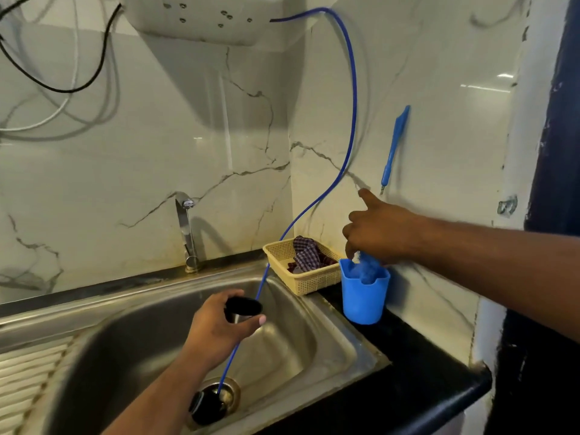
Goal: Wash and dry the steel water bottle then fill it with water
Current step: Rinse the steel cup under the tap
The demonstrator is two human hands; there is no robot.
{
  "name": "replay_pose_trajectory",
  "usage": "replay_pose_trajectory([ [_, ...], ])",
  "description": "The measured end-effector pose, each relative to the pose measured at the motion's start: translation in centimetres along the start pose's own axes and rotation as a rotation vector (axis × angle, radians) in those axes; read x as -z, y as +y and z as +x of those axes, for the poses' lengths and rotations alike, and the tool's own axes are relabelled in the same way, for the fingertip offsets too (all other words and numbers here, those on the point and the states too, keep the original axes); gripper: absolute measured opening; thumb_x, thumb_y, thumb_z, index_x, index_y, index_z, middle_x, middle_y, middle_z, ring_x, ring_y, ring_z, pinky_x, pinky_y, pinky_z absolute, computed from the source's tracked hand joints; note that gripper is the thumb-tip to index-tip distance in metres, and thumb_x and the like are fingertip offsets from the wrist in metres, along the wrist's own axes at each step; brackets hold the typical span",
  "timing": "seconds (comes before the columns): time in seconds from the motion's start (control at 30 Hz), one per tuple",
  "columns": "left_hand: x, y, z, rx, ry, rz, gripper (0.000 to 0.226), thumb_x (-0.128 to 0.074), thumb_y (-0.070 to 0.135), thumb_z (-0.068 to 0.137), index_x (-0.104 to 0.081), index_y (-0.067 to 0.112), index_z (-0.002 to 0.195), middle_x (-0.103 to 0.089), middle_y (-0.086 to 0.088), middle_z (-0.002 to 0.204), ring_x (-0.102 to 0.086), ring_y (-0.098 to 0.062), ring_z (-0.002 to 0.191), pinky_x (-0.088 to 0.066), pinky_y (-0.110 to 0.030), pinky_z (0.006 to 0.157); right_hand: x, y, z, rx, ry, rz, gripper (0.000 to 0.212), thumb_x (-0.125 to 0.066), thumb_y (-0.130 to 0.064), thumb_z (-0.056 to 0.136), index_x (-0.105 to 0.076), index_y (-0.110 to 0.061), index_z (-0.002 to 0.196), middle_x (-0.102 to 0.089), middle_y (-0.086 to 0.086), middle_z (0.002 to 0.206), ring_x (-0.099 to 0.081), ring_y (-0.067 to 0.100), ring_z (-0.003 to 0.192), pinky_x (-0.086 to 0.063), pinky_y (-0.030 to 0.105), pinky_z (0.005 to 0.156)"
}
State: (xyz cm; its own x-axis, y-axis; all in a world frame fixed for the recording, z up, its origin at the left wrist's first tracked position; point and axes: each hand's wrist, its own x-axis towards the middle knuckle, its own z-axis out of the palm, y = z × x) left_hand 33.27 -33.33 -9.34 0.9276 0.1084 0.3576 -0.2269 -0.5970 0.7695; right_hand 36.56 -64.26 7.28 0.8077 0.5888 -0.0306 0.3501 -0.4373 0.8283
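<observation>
- A person's left hand (219,324) reaches out over the steel sink (329,340), forearm rising from the lower edge of the frame, fingers and thumb curled around the steel bottle (243,310) near its dark open mouth.
- The bottle is held above the basin, tilted away from the camera; only its top shows past the hand.
- The right arm stretches in from the right edge, its hand (381,233) poised over a blue cup (364,296) on the black counter (423,365); the forefinger points up toward the wall while the other fingers pinch a blurred blue scrubber (367,268) sitting in the cup.
- A thin blue hose (354,98) drops from the wall-mounted unit (201,20), passing just behind the bottle, to the drain (219,398).
- A beige basket (301,277) holding a checked cloth (307,254) stands just beside the cup; the tap (186,230) rises behind the sink.
</observation>
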Motion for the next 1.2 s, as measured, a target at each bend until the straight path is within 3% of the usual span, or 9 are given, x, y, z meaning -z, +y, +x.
replay_pose_trajectory([
  [0.27,0.0,0.3,-0.1,0.025,0.003,-0.015,0.068,-0.091,0.042,0.069,-0.062,0.025,0.128,-0.069,0.008,0.103,-0.062,-0.006,0.090,-0.045,-0.016,0.071,0.9,0.5,-0.2,0.011,-0.083,-0.013,0.065,-0.070,-0.027,0.093,-0.042,-0.047,0.148,-0.048,-0.008,0.151,-0.039,0.019,0.141,-0.005,0.068,0.119],
  [0.53,0.9,-0.1,0.3,0.059,0.021,-0.082,0.076,-0.090,0.046,0.068,-0.058,0.025,0.134,-0.065,0.012,0.111,-0.063,-0.008,0.100,-0.049,-0.020,0.080,3.8,1.4,0.6,-0.015,-0.158,0.044,0.086,-0.081,-0.044,0.081,-0.032,-0.048,0.152,-0.042,-0.010,0.155,-0.031,0.019,0.145,-0.004,0.067,0.118],
  [0.7,1.9,-0.4,0.6,0.099,0.059,-0.132,0.070,-0.086,0.047,0.074,-0.056,0.027,0.134,-0.066,0.012,0.108,-0.064,-0.006,0.099,-0.046,-0.016,0.076,6.8,1.2,2.1,-0.069,-0.091,0.182,0.081,-0.075,-0.053,0.084,-0.032,-0.048,0.152,-0.042,-0.010,0.155,-0.029,0.019,0.147,-0.007,0.064,0.120],
  [0.8,2.4,-0.9,1.2,0.166,0.088,-0.221,0.072,-0.079,0.064,0.072,-0.059,0.026,0.130,-0.068,0.007,0.109,-0.066,-0.011,0.101,-0.055,-0.032,0.091,8.2,-1.0,4.1,-0.059,0.083,0.374,0.072,-0.072,-0.055,0.086,-0.037,-0.049,0.149,-0.045,-0.011,0.153,-0.033,0.017,0.144,-0.015,0.057,0.120],
  [0.87,2.8,-1.2,1.5,0.205,0.110,-0.298,0.083,-0.073,0.082,0.061,-0.064,0.028,0.123,-0.072,0.002,0.106,-0.072,-0.018,0.095,-0.060,-0.044,0.090,8.7,-3.6,6.2,-0.006,0.190,0.549,0.072,-0.072,-0.055,0.086,-0.037,-0.049,0.149,-0.047,-0.010,0.151,-0.037,0.017,0.141,-0.026,0.051,0.117],
  [0.93,3.0,-1.5,1.9,0.235,0.125,-0.403,0.082,-0.068,0.087,0.059,-0.069,0.026,0.115,-0.076,-0.001,0.099,-0.076,-0.021,0.085,-0.062,-0.047,0.084,8.7,-7.0,8.4,0.072,0.255,0.706,0.083,-0.075,-0.055,0.084,-0.031,-0.048,0.154,-0.047,-0.006,0.150,-0.039,0.020,0.139,-0.034,0.045,0.112],
  [1.03,3.3,-2.3,2.6,0.269,0.167,-0.470,0.087,-0.062,0.094,0.058,-0.072,0.025,0.110,-0.078,-0.001,0.099,-0.076,-0.025,0.089,-0.062,-0.049,0.084,8.4,-13.0,12.4,0.156,0.311,1.008,0.103,-0.084,-0.047,0.076,-0.021,-0.045,0.158,-0.044,-0.001,0.152,-0.039,0.022,0.139,-0.039,0.042,0.112],
  [1.1,3.8,-2.7,2.9,0.297,0.181,-0.509,0.077,-0.061,0.086,0.071,-0.070,0.022,0.113,-0.078,-0.003,0.100,-0.075,-0.025,0.092,-0.062,-0.047,0.084,8.0,-16.3,15.2,0.138,0.391,1.248,0.093,-0.086,-0.037,0.075,-0.034,-0.041,0.152,-0.055,0.000,0.144,-0.051,0.020,0.129,-0.048,0.042,0.105],
  [1.2,4.9,-3.4,3.3,0.347,0.185,-0.595,0.043,-0.067,0.050,0.093,-0.063,0.020,0.125,-0.075,-0.008,0.109,-0.074,-0.027,0.099,-0.061,-0.047,0.088,7.3,-18.6,19.4,-0.029,0.463,1.585,0.061,-0.083,-0.031,0.081,-0.056,-0.028,0.135,-0.066,-0.003,0.126,-0.063,0.016,0.113,-0.053,0.031,0.093],
])
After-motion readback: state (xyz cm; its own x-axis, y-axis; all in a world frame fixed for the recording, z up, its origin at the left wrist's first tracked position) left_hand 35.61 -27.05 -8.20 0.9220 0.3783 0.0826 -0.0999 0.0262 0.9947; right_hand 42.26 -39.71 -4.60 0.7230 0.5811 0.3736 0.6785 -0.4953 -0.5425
